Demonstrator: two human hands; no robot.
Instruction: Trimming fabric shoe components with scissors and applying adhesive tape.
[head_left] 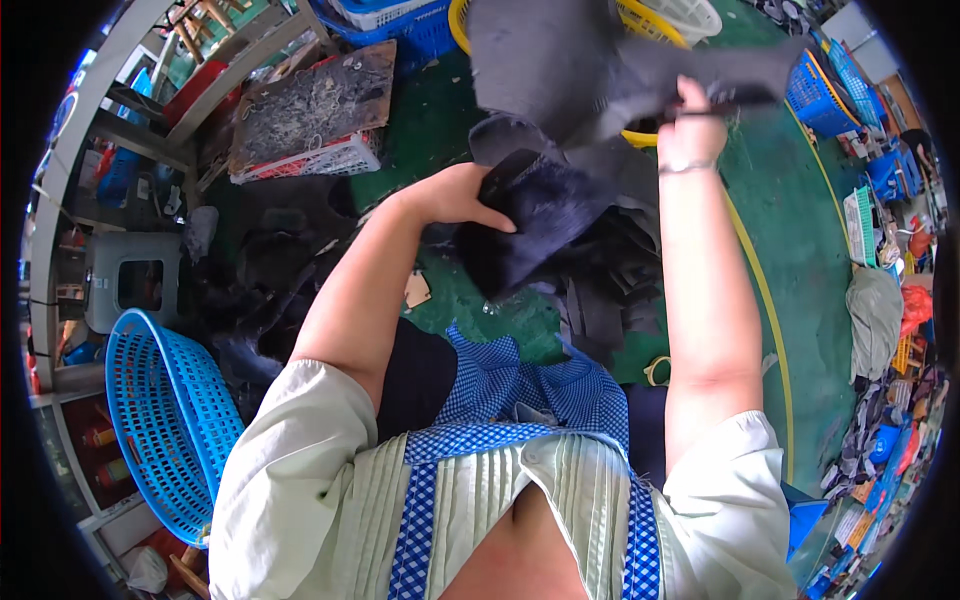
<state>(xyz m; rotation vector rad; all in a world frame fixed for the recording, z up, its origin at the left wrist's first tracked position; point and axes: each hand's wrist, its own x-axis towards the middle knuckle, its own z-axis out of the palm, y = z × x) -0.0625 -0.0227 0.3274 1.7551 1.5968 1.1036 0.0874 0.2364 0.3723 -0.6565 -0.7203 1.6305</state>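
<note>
My left hand (462, 195) is closed on a dark, soft-looking fabric piece (545, 215), with the thumb lying along its near edge. Farther right, my right hand (694, 138) is closed in a fist at the edge of a large grey fabric sheet (545, 60). The sheet is smeared by motion and stretches to both sides of the fist. A dark strip beside the fist is too blurred to name. Below both hands, a heap of dark grey fabric pieces (605, 300) spreads over the floor. Behind the grey sheet, a yellow basket (640, 139) is mostly hidden.
A blue plastic basket (165, 430) leans at the left, near a grey plastic stool (130, 280). A scrap-strewn board (310, 105) lies on a crate at the far left. Yellow tape (657, 371) is on the green floor (810, 300). More baskets and bags line the right.
</note>
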